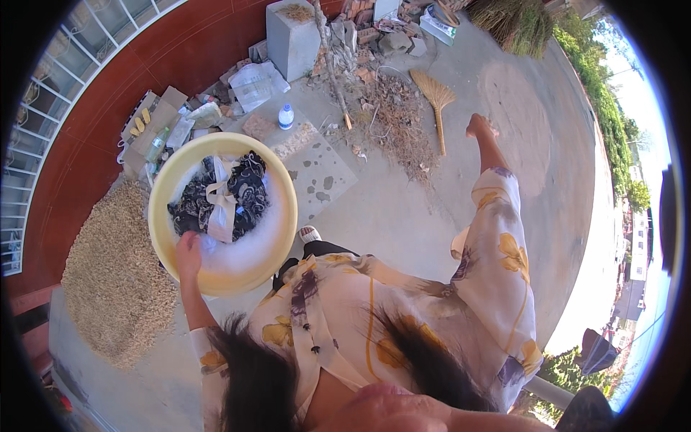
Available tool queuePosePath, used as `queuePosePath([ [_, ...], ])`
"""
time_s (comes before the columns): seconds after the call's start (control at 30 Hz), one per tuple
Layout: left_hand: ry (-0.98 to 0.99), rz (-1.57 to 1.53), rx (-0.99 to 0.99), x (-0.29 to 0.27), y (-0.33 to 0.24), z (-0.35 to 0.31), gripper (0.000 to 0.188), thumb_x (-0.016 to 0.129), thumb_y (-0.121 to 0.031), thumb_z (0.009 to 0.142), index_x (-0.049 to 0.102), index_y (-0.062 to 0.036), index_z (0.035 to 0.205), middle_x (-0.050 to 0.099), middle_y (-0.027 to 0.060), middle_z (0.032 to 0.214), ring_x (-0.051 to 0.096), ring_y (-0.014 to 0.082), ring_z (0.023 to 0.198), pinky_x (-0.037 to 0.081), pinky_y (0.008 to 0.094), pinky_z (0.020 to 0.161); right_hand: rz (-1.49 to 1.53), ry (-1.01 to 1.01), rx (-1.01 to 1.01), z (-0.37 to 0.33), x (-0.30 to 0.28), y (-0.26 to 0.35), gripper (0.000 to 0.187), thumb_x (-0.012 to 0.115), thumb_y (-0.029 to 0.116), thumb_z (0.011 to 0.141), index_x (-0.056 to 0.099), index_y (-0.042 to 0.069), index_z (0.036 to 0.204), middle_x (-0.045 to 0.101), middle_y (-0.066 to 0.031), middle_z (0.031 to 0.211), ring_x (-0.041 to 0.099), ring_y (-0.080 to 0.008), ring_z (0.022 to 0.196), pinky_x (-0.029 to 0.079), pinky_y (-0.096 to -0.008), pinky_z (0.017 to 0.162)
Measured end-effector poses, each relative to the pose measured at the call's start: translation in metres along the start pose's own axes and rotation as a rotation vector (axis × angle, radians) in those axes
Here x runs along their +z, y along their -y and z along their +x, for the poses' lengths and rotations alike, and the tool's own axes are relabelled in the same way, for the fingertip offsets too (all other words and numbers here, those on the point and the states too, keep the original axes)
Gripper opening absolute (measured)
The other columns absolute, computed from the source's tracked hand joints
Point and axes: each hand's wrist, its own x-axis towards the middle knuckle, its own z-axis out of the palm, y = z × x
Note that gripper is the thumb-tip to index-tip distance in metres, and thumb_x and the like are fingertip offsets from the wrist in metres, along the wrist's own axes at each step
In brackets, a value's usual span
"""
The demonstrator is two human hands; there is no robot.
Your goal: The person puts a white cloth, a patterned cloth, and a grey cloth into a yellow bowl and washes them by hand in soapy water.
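Note:
A large pale yellow basin holds white suds and a wet bundle of black-and-white patterned cloth. Across the middle of the bundle lies a whitish strip of fabric. My left hand reaches over the basin's near left side, beside the suds and the lower edge of the cloth. Its fingertips are partly hidden, so any grip is unclear. Far to the right, my right hand is stretched out over the concrete floor, holding nothing, its fingers loosely apart.
A heap of pale grain-like material lies left of the basin. Beyond it are cardboard, a blue-capped bottle and a grey block. A straw hand broom lies by dry debris. My shoe is beside the basin.

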Motion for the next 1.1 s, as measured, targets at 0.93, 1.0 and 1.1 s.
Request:
queuePosePath([
  [0.93, 0.008, 0.0, -0.07, 0.009, -0.007, 0.0, 0.023, 0.057, -0.016, 0.09, 0.063, 0.0031, 0.103, 0.069, 0.015, 0.092, 0.065, 0.0237, 0.087, 0.048, 0.0337, 0.079, 0.418, 0.163, -0.361, -0.017, -0.012, 0.067, 0.089, 0.08, 0.018, 0.064, 0.044, 0.021, 0.146, 0.043, -0.0097, 0.15, 0.034, -0.0289, 0.141, 0.032, -0.0468, 0.112],
  [1.0, 0.014, 0.041, -0.076, -0.006, -0.012, 0.001, 0.025, 0.056, -0.017, 0.091, 0.062, 0.004, 0.103, 0.069, 0.0163, 0.093, 0.065, 0.0258, 0.088, 0.048, 0.0342, 0.08, 0.402, 0.179, -0.388, -0.026, 0.0, 0.084, 0.09, 0.081, 0.015, 0.064, 0.044, 0.02, 0.146, 0.043, -0.0104, 0.15, 0.034, -0.0286, 0.142, 0.033, -0.043, 0.111],
  [1.1, 0.009, 0.052, -0.079, -0.011, -0.01, 0.002, 0.025, 0.056, -0.018, 0.091, 0.062, 0.0043, 0.102, 0.069, 0.0165, 0.093, 0.065, 0.0261, 0.088, 0.048, 0.0344, 0.08, 0.781, 0.381, -0.558, -0.078, -0.024, 0.135, 0.085, 0.079, 0.017, 0.072, 0.041, 0.019, 0.148, 0.043, -0.014, 0.148, 0.032, -0.0259, 0.142, 0.032, -0.0405, 0.111],
])
